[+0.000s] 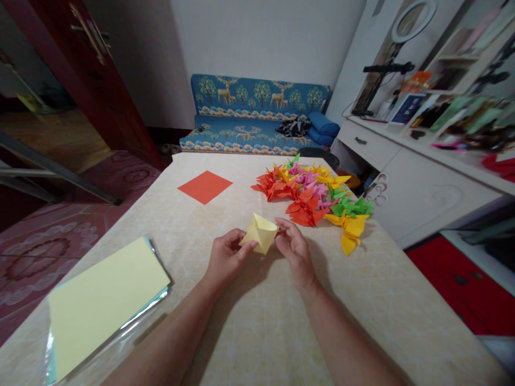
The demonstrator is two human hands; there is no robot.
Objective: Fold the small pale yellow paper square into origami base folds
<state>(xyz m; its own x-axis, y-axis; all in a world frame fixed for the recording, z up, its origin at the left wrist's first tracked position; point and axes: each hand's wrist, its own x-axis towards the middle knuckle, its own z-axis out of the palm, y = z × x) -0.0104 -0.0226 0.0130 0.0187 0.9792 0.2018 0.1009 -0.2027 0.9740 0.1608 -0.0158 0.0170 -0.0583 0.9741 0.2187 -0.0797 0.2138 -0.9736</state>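
A pale yellow piece of folded paper (262, 234) is held up above the middle of the table, partly opened out with a pointed top. My left hand (230, 252) grips its left side, thumb in front and fingers behind. At its right corner, my right hand (295, 247) pinches the edge between thumb and fingertips. Beyond my right hand lies a heap of folded paper cranes (308, 206) in red, orange, pink, green and yellow. A flat red paper square (205, 187) rests farther off to the left.
On the table (225, 332) at the near left lies a stack of pale yellow paper (108, 303) on a clear plastic sleeve. Behind the table stands a blue patterned sofa (257, 126). A white cabinet (414, 182) with a cluttered top is on the right.
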